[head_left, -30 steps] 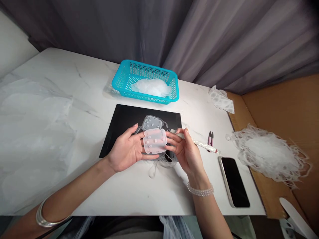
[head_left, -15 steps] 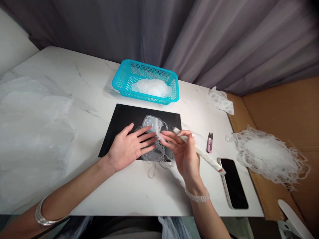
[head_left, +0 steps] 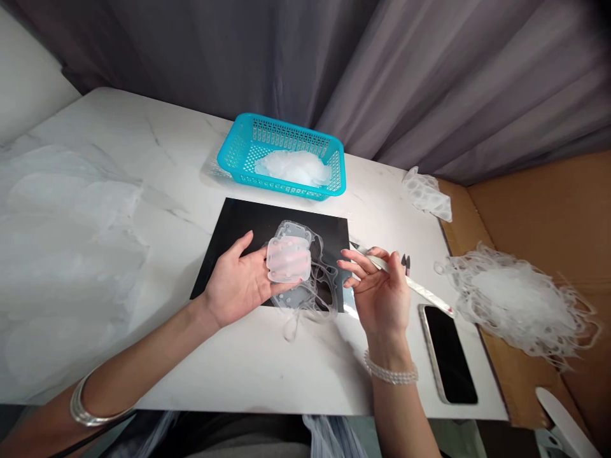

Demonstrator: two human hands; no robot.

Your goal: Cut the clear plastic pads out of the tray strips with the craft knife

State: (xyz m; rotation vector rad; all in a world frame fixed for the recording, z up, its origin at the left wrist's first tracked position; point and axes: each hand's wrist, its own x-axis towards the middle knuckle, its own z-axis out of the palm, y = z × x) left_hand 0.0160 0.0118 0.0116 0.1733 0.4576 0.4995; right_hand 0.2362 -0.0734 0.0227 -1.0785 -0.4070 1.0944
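My left hand (head_left: 241, 286) is palm up, its fingers stretched out. A frosted, translucent plastic-looking piece (head_left: 289, 259), squarish with rounded corners and small slots, rests across those fingers. In my right hand (head_left: 379, 292), a slim white pen-like tool (head_left: 427, 296) with a dark pointed tip is held between thumb and fingers, its tip pointing away from me. Below the hands, more clear pieces and looping thin strips (head_left: 312, 296) lie on a black mat (head_left: 238, 222), partly hidden by the left hand and its piece.
A blue basket (head_left: 281, 189) containing translucent pieces stands behind the mat. On the right are a phone (head_left: 449, 356), partly hidden snips (head_left: 407, 262), a crumpled clear sheet (head_left: 427, 194) and tangled strips (head_left: 520, 299) at a cardboard box (head_left: 539, 191). A translucent pile (head_left: 67, 273) covers the left.
The translucent piece, earlier edge-on between the two hands, now lies flat on my left fingers. My right hand has moved away to the right with the pen-like tool.
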